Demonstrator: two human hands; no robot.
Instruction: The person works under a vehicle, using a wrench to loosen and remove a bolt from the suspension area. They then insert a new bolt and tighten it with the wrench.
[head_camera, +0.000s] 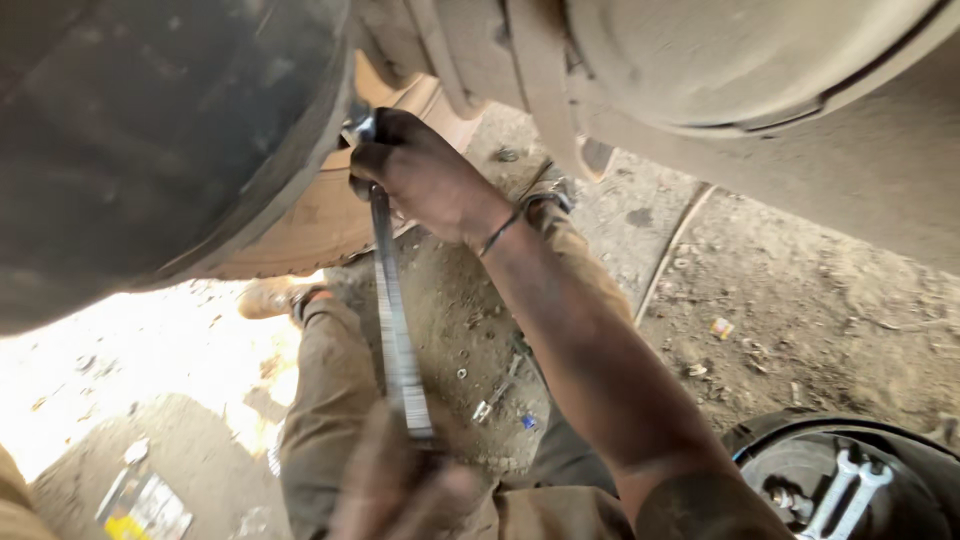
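My right hand (420, 175) is raised and closed around the top end of a long metal wrench (392, 310), where it meets the underside of a vehicle beside a big dark tyre (150, 130). The wrench hangs down almost straight. Its lower end sits in my left hand (400, 490), which is blurred at the bottom of the view. A thin band circles my right wrist. My legs in khaki trousers (330, 400) stretch out on the dirt below.
Dusty vehicle parts (740, 60) hang overhead. A small spanner (497, 395) and bits of hardware lie on the dirt ground. A black round pan (850, 490) at bottom right holds two spanners. A yellow packet (140, 510) lies at bottom left near my boot (268, 297).
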